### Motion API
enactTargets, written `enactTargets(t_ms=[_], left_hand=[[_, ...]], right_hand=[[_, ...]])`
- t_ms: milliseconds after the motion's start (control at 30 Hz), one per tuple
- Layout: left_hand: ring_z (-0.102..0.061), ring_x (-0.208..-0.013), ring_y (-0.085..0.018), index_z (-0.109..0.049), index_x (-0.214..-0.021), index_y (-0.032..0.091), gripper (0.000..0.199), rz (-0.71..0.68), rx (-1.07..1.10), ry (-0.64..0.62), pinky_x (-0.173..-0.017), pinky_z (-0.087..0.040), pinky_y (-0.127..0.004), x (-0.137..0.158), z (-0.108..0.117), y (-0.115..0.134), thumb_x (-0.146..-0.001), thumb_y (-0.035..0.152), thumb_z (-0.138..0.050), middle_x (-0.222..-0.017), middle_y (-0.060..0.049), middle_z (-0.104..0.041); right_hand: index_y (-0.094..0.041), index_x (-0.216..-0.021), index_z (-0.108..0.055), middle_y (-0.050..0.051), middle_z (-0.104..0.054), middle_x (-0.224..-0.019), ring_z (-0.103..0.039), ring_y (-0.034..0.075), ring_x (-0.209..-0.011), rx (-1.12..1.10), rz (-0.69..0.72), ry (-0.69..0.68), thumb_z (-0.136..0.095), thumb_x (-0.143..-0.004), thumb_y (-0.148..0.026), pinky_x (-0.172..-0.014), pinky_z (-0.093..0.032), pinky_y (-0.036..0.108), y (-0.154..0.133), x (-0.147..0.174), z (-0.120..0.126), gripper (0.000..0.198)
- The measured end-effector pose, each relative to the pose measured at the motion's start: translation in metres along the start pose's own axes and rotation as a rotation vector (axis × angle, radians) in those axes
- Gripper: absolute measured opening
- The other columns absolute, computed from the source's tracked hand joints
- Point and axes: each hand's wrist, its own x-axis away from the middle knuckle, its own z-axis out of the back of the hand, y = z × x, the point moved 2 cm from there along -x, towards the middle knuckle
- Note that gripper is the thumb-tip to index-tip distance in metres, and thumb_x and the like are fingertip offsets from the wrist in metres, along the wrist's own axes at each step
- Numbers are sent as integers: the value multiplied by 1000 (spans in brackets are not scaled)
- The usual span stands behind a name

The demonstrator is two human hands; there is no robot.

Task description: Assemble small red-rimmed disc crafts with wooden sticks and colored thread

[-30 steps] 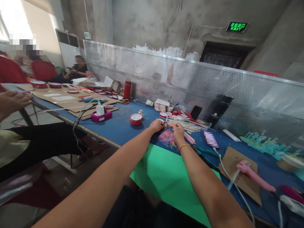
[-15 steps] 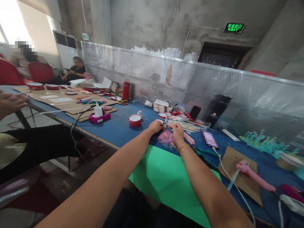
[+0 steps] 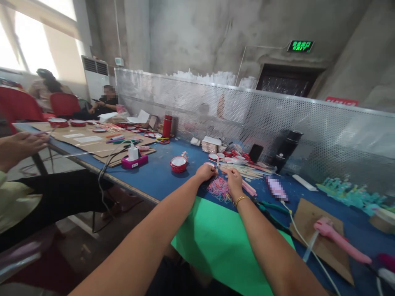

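My left hand (image 3: 206,173) is closed in a pinch on a small pale pink strip (image 3: 217,163) that sticks up from its fingertips. Just to the right, my right hand (image 3: 234,179) also pinches, close to the strip; what lies in its fingers is too small to make out. Below both hands is a tangled heap of pink and multicoloured strings (image 3: 218,188). A green sheet (image 3: 222,242) spreads under my forearms. Beside my right hand lie pink sticks (image 3: 249,188). Left of my hands stands a stack of round red-rimmed pieces (image 3: 178,163).
A pink glue gun (image 3: 339,238) rests on cardboard (image 3: 324,234) at right, its cable crossing the blue table. Teal-handled pliers (image 3: 274,209) lie closer. A purple power strip (image 3: 134,161) is at left. A mesh divider (image 3: 191,98) runs behind. A co-worker's hand (image 3: 23,148) shows far left.
The whole view has shifted slightly, so things sit a little lower and mostly further right. Both hands keep nearly the same pinching pose above the strings.
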Motion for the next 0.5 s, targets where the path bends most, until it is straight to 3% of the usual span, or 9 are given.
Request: enactTargets(t_ms=[233,500], left_hand=[[-56,-69,-13,-78,-81,21,21,5,19,-8,-59,-36,-22,-1,-1,-1,-74,38,-69,-71,1,-68],[-53,-63,-13,-78,-81,20,24,6,-14,-31,-57,-34,-23,-1,-3,-2,-75,41,-67,-68,0,-66]], right_hand=[[-21,-61,-64,-1,-68,-63,-57,17,-64,22,-1,-40,-68,-67,-41,-62,-42,27,2,-1,-2,21],[-22,-61,-64,0,-69,-63,-59,18,-66,10,-31,11,-67,-67,-38,-63,-42,28,-2,2,0,18]])
